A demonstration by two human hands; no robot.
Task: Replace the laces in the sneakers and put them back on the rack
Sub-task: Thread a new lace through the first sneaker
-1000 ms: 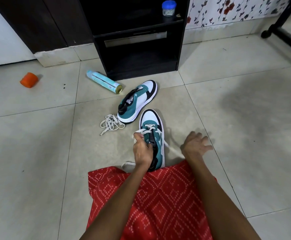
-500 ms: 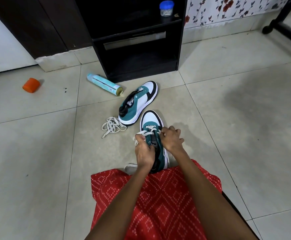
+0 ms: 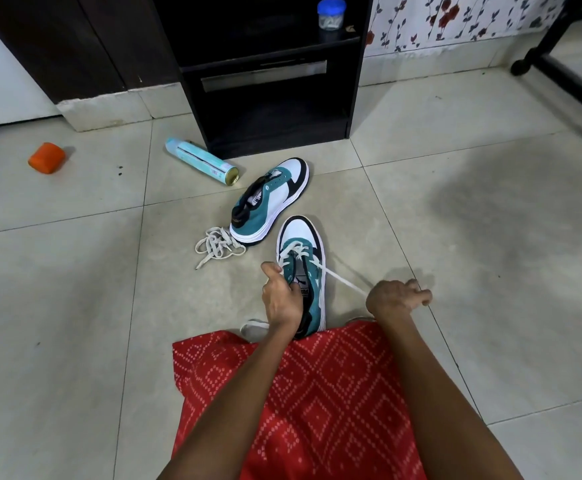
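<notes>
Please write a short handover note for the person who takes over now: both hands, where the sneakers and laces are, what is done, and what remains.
Left hand grips the near sneaker at its tongue. Right hand pinches the white lace, which is pulled taut to the right.
Far sneaker lies unlaced in front of the rack; a loose lace lies beside it.
Done: only the front eyelets of the near sneaker are laced.
Left: finish this lacing, lace the far sneaker, put both on the rack.
</notes>
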